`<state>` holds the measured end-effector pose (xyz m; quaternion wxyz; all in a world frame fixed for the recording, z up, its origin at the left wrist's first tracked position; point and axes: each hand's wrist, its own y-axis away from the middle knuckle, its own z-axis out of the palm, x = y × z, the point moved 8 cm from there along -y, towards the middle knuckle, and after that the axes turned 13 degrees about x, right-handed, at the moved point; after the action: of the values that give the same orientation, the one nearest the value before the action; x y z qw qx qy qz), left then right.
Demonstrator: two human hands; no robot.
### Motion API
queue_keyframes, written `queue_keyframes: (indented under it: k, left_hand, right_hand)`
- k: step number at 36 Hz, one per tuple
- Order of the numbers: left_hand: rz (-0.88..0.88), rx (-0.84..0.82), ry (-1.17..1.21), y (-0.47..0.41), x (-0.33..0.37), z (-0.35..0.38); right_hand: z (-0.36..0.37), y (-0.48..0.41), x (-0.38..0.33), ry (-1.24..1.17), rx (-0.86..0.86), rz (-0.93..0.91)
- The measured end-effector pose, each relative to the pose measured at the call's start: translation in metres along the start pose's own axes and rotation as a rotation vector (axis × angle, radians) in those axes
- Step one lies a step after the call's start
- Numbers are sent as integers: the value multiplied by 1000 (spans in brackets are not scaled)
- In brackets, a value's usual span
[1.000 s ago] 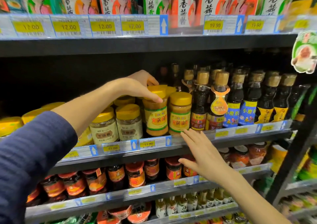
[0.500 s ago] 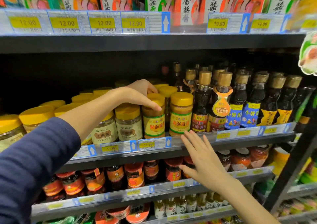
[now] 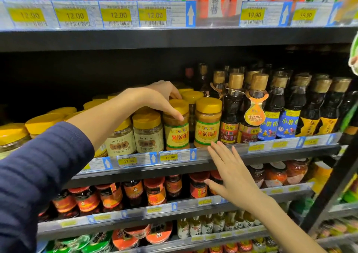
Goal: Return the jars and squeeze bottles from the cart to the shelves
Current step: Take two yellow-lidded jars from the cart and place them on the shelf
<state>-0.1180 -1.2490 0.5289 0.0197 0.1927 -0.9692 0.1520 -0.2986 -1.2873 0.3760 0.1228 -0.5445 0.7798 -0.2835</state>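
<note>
Gripping yellow-lid jar [image 3: 176,124] top w/ left hand [image 3: 155,97], right hand [image 3: 230,173] spread flat, fingers apart, near shelf edge [image 3: 242,151]

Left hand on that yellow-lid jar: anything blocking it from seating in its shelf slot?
Nothing visible. The left hand grips the jar by its lid; the jar already stands at the shelf front beside a matching jar. The right hand is open below.

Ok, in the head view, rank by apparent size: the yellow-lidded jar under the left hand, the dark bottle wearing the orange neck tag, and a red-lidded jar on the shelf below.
1. Dark bottle with orange neck tag, tallest.
2. Yellow-lidded jar gripped by the left hand.
3. Red-lidded jar, smallest, though it is partly hidden by the shelf rail.
</note>
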Motion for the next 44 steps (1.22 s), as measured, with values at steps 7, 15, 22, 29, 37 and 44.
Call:
queue_keyframes:
  k: [7,15,22,29,37,44]
  left_hand:
    - [29,66,-72,14,1,-8]
    - [20,253,140,92,-5,-28]
    - [-192,213,8,207,-43,-10]
    - [-552,58,-80,357,-93,7]
    - [-921,-38,-226,540,-128,-2]
    - [-1204,-110,-410,695,-146,-27]
  right_hand:
    - [-3,-1,2,-39,4,-12]
    - [-17,-10,-11,-290,-43,-61]
    - [-37,-26,-75,-427,-68,-244]
    - [-45,-38,-189,-523,-171,-510]
    - [-49,-15,-360,-613,-322,-814]
    - [-73,26,-522,-662,-369,-1071]
